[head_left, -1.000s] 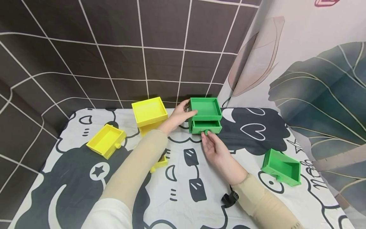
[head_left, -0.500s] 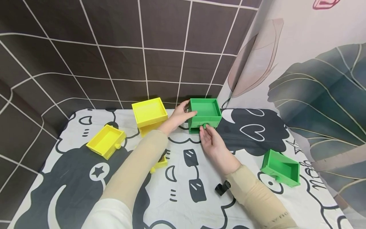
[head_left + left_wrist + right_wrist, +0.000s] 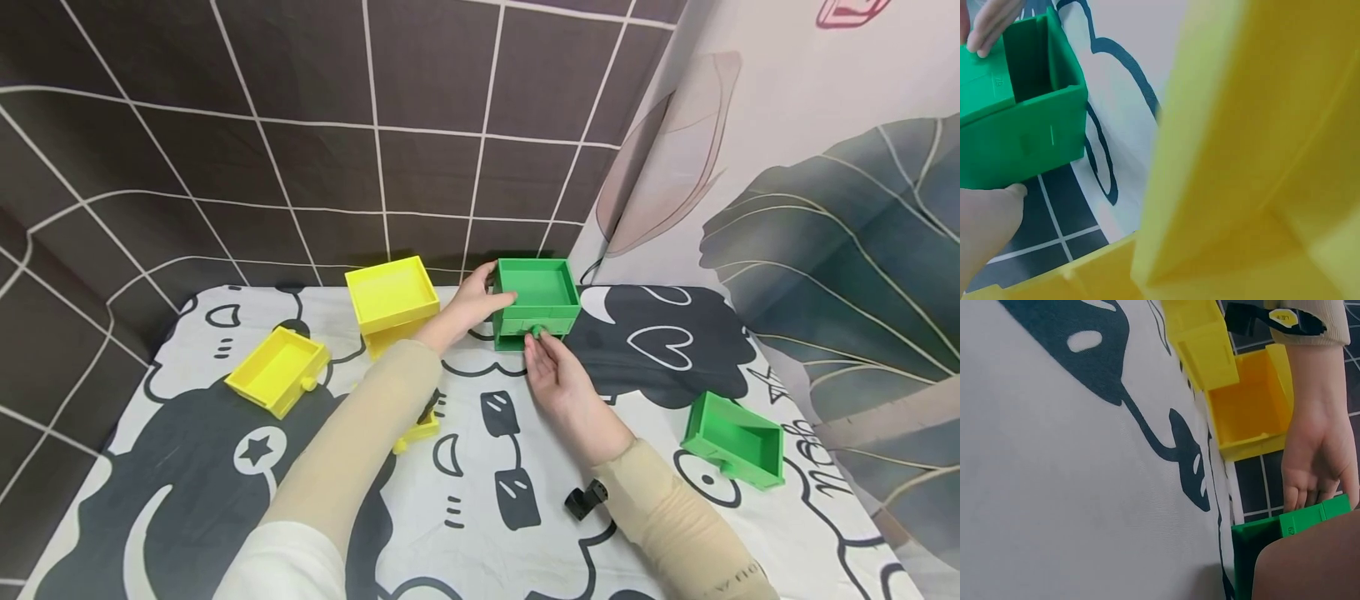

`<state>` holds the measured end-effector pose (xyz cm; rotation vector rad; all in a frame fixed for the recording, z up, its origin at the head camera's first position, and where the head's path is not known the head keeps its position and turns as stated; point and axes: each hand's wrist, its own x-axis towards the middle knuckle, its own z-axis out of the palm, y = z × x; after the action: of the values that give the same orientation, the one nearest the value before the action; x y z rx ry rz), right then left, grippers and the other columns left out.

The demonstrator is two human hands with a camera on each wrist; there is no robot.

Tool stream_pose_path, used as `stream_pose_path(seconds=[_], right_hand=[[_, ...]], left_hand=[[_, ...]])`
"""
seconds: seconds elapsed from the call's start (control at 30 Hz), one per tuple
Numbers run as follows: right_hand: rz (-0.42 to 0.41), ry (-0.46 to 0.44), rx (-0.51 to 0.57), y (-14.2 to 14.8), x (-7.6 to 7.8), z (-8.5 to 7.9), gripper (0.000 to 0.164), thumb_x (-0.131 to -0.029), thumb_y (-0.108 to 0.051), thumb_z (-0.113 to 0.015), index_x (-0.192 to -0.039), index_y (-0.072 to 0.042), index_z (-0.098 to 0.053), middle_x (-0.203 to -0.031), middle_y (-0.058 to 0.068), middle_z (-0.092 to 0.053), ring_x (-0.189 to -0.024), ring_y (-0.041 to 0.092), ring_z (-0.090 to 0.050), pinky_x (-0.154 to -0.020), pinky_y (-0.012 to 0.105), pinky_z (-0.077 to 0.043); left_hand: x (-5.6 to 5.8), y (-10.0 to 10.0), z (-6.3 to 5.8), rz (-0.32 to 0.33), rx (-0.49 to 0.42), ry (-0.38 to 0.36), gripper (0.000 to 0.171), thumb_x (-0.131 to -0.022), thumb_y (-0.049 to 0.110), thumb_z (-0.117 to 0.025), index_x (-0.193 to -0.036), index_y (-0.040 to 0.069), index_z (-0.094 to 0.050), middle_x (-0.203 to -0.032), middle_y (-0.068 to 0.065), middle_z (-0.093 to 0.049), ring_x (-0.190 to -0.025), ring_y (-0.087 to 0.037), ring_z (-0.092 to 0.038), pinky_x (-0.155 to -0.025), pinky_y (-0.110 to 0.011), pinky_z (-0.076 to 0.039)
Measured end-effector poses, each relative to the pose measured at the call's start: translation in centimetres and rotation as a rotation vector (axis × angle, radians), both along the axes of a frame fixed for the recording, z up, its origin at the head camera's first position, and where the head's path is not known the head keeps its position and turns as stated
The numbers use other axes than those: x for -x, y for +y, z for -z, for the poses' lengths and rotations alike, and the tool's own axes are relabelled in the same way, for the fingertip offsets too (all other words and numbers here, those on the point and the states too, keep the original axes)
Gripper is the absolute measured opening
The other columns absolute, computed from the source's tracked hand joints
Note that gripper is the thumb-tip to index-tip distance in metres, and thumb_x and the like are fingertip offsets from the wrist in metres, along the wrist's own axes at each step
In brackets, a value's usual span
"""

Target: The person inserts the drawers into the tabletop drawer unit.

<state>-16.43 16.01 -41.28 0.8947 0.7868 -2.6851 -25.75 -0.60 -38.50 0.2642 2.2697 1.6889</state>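
Note:
A small green cabinet (image 3: 536, 283) stands at the back of the bed-like surface. My left hand (image 3: 471, 306) grips its left side, thumb over the top edge and fingers behind. A green drawer (image 3: 551, 322) sits in the upper slot, its front level with the cabinet's face. My right hand (image 3: 561, 379) pinches the drawer's round knob (image 3: 537, 332) at the fingertips, palm turned up. Below it the lower slot (image 3: 1029, 59) is a bare opening. In the right wrist view my left hand (image 3: 1316, 450) holds the cabinet's far side.
A yellow cabinet (image 3: 393, 292) stands left of the green one, close to my left forearm. One yellow drawer (image 3: 279, 371) lies at left; another (image 3: 420, 429) is partly behind that forearm. A green drawer (image 3: 738, 442) lies at right. A dark gridded cloth (image 3: 420, 167) hangs behind.
The green drawer, sticking out of the cabinet a second ago, has gone back into the upper slot, and my right hand moved slightly with it. My left hand has stayed on the cabinet.

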Motion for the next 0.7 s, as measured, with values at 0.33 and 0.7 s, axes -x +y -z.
stream_pose_path(seconds=[0.33, 0.7], right_hand=[[0.004, -0.019, 0.012, 0.9, -2.1, 0.1, 0.021, -0.109, -0.011, -0.056, -0.094, -0.006, -0.07, -0.088, 0.004, -0.078, -0.085, 0.009, -0.076, -0.09, 0.017, -0.061], [-0.013, -0.021, -0.008, 3.6, -5.6, -0.4, 0.029, -0.111, -0.015, -0.054, -0.089, -0.006, -0.071, -0.088, 0.002, -0.078, -0.087, 0.008, -0.076, -0.09, 0.016, -0.061]], left_hand=[[0.1, 0.2, -0.3, 0.005, 0.139, 0.134, 0.083, -0.102, 0.021, -0.069, -0.17, 0.014, -0.021, -0.174, -0.014, -0.029, -0.16, -0.032, -0.032, -0.132, -0.048, -0.035], [0.0, 0.5, -0.4, 0.005, 0.201, 0.171, 0.078, -0.106, 0.026, -0.064, -0.17, 0.013, -0.021, -0.175, -0.013, -0.027, -0.162, -0.033, -0.03, -0.133, -0.05, -0.033]])
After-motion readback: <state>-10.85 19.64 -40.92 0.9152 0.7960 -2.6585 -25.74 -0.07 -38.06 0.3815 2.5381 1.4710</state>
